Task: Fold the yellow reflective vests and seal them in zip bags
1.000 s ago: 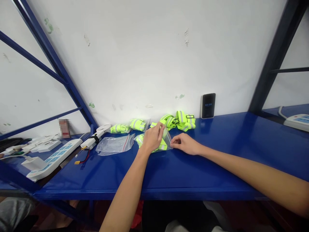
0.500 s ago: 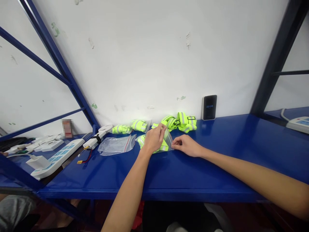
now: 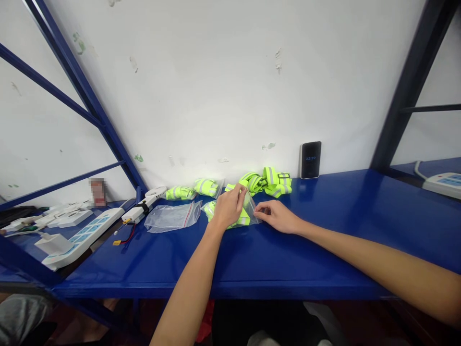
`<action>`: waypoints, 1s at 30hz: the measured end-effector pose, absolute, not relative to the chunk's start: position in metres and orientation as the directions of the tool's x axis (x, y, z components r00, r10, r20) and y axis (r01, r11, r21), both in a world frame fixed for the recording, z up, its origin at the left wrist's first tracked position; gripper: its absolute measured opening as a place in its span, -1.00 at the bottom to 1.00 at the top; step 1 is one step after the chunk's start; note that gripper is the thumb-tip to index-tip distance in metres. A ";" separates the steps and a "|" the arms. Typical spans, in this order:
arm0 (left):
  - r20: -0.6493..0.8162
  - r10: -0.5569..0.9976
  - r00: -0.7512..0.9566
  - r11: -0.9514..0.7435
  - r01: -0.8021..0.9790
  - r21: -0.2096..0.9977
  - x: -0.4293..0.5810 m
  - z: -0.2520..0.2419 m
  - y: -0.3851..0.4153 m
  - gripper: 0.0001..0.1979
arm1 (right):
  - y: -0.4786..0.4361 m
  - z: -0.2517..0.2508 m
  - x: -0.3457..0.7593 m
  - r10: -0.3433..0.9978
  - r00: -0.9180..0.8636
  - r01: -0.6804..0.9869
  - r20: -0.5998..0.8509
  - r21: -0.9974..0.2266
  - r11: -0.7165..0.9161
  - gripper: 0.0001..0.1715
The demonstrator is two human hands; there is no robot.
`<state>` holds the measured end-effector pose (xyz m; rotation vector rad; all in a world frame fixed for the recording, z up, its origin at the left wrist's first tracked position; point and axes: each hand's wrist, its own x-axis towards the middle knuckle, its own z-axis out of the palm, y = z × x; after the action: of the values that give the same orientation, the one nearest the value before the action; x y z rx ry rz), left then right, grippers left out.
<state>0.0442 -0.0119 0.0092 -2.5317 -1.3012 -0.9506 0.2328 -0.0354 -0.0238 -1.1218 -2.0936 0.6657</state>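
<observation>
A clear plastic zip bag [image 3: 254,211] with a folded neon-yellow reflective strap [image 3: 244,219] inside lies at the middle of the blue table. My left hand [image 3: 229,205] pinches the bag's upper corner and covers part of the strap. At the bag's right edge, my right hand [image 3: 275,215] has its thumb and forefinger pressed together on the plastic. Behind my hands sit loose yellow reflective straps [image 3: 255,182], one with a dark buckle [image 3: 284,176]. To the left lie flat clear zip bags [image 3: 173,217] with a red seal line.
Bagged yellow straps [image 3: 180,193] rest by the wall. A small clock display [image 3: 310,160] stands at the back right. On the left are a white fan [image 3: 155,192], a wired connector [image 3: 117,242] and a power strip [image 3: 86,235]. A person's grey clothing [image 3: 23,317] shows at lower left.
My right hand's fingers have shifted slightly up along the bag's right edge. My left hand keeps its pinch. The whole view has drifted a little.
</observation>
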 end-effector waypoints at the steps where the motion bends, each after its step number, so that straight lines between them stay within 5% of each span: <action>1: 0.592 0.683 0.428 -0.619 0.770 0.157 0.044 0.009 -0.012 -0.73 | -0.036 -0.024 0.232 0.854 -0.407 0.532 0.324 -0.676 0.510 -0.69; 17: 0.608 0.674 0.420 -0.619 0.771 0.153 0.044 0.008 -0.012 -0.75 | -0.031 -0.032 0.232 0.816 -0.474 0.524 0.330 -0.640 0.563 -0.97; 24: 0.624 0.620 0.475 -0.671 0.734 0.108 0.047 0.006 -0.017 -0.81 | -0.037 -0.028 0.229 0.761 -0.480 0.482 0.437 -0.594 0.644 -0.68; 30: 0.705 0.538 0.463 -0.743 0.656 0.136 0.050 0.005 -0.017 -0.86 | -0.038 -0.033 0.226 0.749 -0.332 0.498 0.573 -0.568 0.655 -0.67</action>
<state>0.0504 -0.0169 0.0051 -2.5517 -1.0497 -1.1442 0.2259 -0.0377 -0.0331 -0.9697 -2.0047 0.3664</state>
